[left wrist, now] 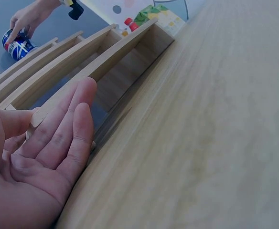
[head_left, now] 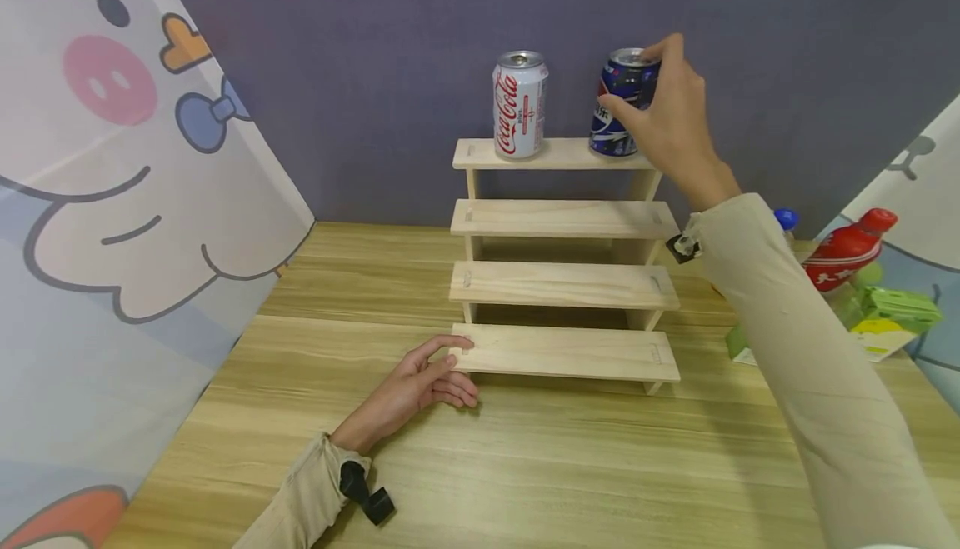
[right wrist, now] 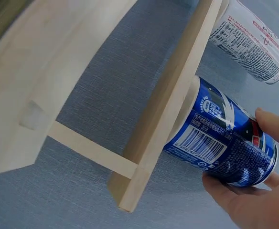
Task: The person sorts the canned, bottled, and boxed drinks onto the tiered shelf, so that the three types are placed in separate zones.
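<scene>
A wooden stepped display rack [head_left: 562, 352] with several tiers stands on the table. On its top tier, at the right end, a blue Pepsi can [head_left: 617, 116] stands upright; my right hand [head_left: 678, 120] grips it near the top with thumb and fingers. In the right wrist view the can [right wrist: 216, 138] meets the board at its base. A white Coca-Cola can [head_left: 519, 107] stands left of it, apart. My left hand [head_left: 420, 382] holds the left end of the lowest tier, with the index finger on top and other fingers below; the left wrist view shows the thumb at the board's edge.
To the right of the rack, partly behind the right sleeve, are a red bottle [head_left: 851, 249], a green carton [head_left: 896, 316] and a blue bottle cap [head_left: 785, 218]. A dark grey wall panel [head_left: 375, 116] rises behind the rack. A cartoon-printed sheet [head_left: 172, 224] borders the left side.
</scene>
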`<action>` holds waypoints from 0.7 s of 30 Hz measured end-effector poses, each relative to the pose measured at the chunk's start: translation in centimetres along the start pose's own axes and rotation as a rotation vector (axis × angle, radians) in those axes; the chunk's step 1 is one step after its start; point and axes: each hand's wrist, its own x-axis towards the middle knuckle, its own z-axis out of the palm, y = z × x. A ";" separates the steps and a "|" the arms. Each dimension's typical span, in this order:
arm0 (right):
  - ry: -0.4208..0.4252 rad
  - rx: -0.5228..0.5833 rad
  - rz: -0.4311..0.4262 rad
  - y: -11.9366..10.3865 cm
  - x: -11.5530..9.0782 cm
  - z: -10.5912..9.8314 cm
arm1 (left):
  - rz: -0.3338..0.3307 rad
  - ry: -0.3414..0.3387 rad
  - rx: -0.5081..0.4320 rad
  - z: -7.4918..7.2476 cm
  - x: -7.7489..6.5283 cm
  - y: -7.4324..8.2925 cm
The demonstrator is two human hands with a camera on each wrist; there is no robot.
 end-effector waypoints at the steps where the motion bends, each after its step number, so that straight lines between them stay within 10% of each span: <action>1: -0.002 0.003 -0.014 0.1 -0.1 0.0 | 0.002 -0.002 0.001 0.0 0.0 0.0; 21: -0.027 -0.072 -0.186 2.2 -5.0 -3.7 | 0.000 0.000 -0.013 0.1 0.0 0.1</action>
